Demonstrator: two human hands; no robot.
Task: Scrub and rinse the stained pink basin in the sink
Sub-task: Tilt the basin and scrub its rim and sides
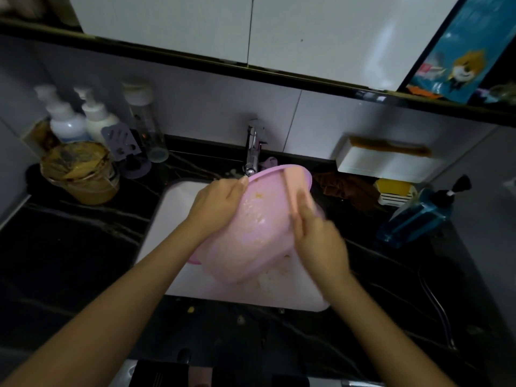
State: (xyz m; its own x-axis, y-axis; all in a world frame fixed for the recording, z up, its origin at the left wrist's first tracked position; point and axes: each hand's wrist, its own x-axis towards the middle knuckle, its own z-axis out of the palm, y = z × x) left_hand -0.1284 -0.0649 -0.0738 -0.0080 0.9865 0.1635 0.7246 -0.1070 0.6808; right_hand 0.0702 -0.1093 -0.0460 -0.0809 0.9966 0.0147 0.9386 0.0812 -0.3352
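Head view: the pink basin (262,227) was held tilted over the white sink (178,208), between both hands
The left hand (220,202) gripped its rim just below the tap (252,152); the right hand (315,236) lay against its right side, too blurred to tell its hold

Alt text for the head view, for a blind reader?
Two hands hold a tilted, stained pink basin over a white sink below a chrome tap: the left hand holds its rim, the blurred right hand lies against its right side. Pump bottles stand on the dark counter to the left, a blue one to the right.
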